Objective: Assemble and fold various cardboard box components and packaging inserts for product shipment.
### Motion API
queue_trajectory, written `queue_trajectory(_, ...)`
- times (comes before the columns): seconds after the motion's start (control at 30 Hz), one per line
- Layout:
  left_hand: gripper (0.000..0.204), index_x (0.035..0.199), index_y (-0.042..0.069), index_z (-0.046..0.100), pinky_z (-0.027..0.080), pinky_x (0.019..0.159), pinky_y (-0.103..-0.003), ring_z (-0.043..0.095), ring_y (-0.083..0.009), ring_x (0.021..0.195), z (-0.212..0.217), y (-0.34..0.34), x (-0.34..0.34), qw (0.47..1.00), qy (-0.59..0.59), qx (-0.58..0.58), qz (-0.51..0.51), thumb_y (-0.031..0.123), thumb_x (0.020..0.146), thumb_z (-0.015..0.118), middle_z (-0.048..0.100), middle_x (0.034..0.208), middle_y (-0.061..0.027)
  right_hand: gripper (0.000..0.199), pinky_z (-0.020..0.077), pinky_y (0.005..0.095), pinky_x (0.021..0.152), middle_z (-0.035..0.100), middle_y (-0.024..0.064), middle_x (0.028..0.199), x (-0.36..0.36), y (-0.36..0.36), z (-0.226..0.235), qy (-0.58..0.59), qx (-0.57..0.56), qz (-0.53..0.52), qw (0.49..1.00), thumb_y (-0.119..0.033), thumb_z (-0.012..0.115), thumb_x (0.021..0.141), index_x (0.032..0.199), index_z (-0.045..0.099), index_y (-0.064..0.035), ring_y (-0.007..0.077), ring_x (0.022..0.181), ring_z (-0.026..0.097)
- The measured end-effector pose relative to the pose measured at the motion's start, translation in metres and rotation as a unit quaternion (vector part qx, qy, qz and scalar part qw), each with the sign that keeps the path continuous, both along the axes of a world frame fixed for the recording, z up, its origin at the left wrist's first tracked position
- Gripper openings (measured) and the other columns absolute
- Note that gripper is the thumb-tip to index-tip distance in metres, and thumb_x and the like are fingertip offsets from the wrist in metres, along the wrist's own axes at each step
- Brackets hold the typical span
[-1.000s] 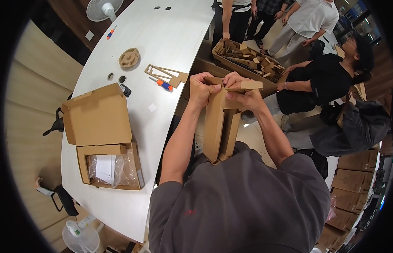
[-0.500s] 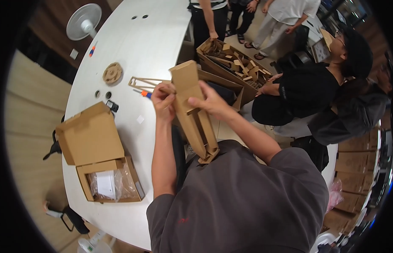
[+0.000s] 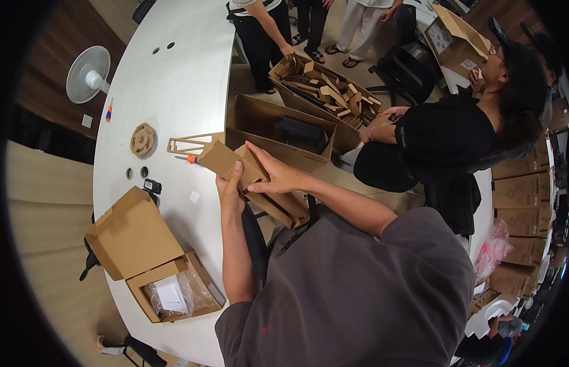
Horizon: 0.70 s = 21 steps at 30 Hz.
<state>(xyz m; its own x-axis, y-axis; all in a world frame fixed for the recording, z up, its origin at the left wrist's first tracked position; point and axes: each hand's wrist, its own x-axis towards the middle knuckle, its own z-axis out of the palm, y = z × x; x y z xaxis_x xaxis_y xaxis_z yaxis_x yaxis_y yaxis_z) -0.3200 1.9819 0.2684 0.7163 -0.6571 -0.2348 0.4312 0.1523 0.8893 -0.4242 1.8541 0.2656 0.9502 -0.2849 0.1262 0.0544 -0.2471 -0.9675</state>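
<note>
Over the table's right edge I hold a long folded cardboard piece (image 3: pixel 278 209) in both hands, its far end flap leaning left and its near end close to my shirt. My left hand (image 3: pixel 231 188) is closed round its left side, thumb pressed on top near the flap. My right hand (image 3: pixel 277 174) grips the other side, thumb and fingers around a raised fold. Just beyond the flap, on the table, lie a flat cardboard frame (image 3: pixel 182 144) with cut-out openings and a screwdriver (image 3: pixel 191 159) with an orange handle, both partly covered by the piece.
On the white table (image 3: pixel 193 73) stand an open cardboard box (image 3: pixel 138 235) with plastic and paper inside, and a round cardboard part (image 3: pixel 143 140). Past the edge are a large open carton (image 3: pixel 248 125) and one filled with cardboard scraps (image 3: pixel 327 92). A person in black (image 3: pixel 443 134) is at the right.
The cardboard piece has turned, its end flap swinging from upright to leaning left. Both hands have moved slightly lower and my right hand has shifted its grip. My view has shifted too.
</note>
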Motion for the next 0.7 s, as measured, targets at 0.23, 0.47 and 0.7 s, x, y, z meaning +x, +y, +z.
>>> queue_trajectory(0.23,0.061,0.136,-0.002,0.044,0.051,0.092,-0.036,0.06,-0.0236,0.109,-0.012,0.001,0.001,0.999,0.032,-0.026,0.021,0.025,0.088,0.07,0.057,0.123,-0.0155,0.104,0.0325,0.0415,0.109,0.035,0.0219,0.142,-0.026,-0.01,-0.019,0.05,0.021,0.012,0.998,-0.044,0.077,0.077,0.152,0.016,-0.0055,0.034,0.132,0.038)
queue_trajectory(0.47,0.062,0.139,-0.002,0.041,0.05,0.095,-0.037,0.059,-0.0244,0.113,-0.023,0.008,-0.001,0.999,0.01,-0.033,0.02,0.028,0.091,0.065,0.055,0.129,-0.0168,0.088,0.0432,0.0391,0.098,0.051,0.0168,0.128,-0.062,-0.016,-0.052,0.191,0.084,-0.021,0.978,-0.049,0.078,0.076,0.142,0.041,-0.0059,0.0281,0.121,0.049)
queue_trajectory(0.7,0.058,0.138,-0.004,0.042,0.049,0.096,-0.038,0.058,-0.0251,0.116,-0.017,0.006,0.0,0.999,-0.007,-0.026,0.035,0.027,0.094,0.062,0.054,0.131,-0.017,0.076,0.0479,0.0348,0.089,0.059,0.012,0.112,-0.062,-0.022,-0.069,0.085,0.077,-0.042,0.993,-0.045,0.077,0.079,0.135,0.049,-0.0035,0.0201,0.106,0.058)
